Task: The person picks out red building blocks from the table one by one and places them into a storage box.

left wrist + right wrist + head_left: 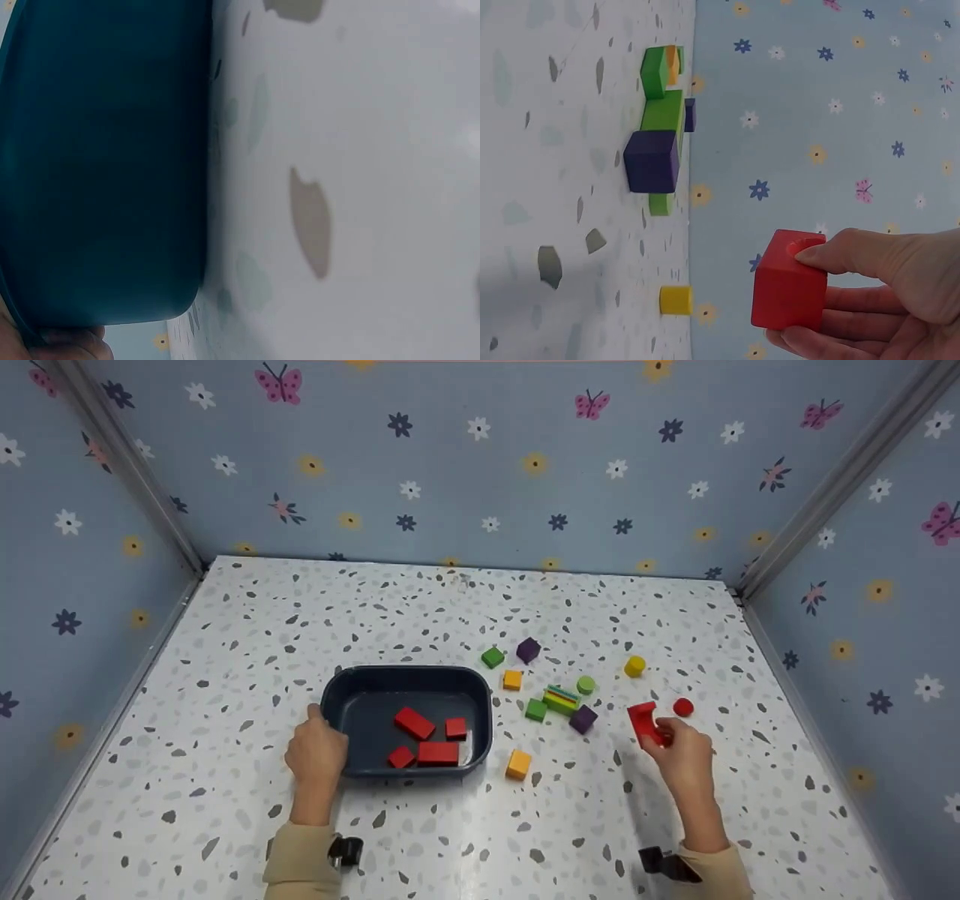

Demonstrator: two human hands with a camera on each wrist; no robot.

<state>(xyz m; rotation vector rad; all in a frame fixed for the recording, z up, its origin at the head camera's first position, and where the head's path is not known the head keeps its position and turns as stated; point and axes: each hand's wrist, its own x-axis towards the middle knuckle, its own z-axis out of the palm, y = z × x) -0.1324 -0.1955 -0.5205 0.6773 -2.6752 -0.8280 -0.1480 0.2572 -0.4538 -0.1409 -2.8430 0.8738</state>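
Left hand [316,746]: curled round the tub's [371,724] left rim
Right hand [686,754]: thumb and fingers pinching a notched block [789,296]
Notched block: red, above the table [225,825], toward its right edge
Tub: four red bricks [438,754] inside

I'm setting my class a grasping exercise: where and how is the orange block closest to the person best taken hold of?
Probably pinch the orange block by two opposite side faces, coming down from above and slightly from the right. Its visible faces look flat, suiting a pinch, and the dark blue tray stands to its left, so that side looks tighter.
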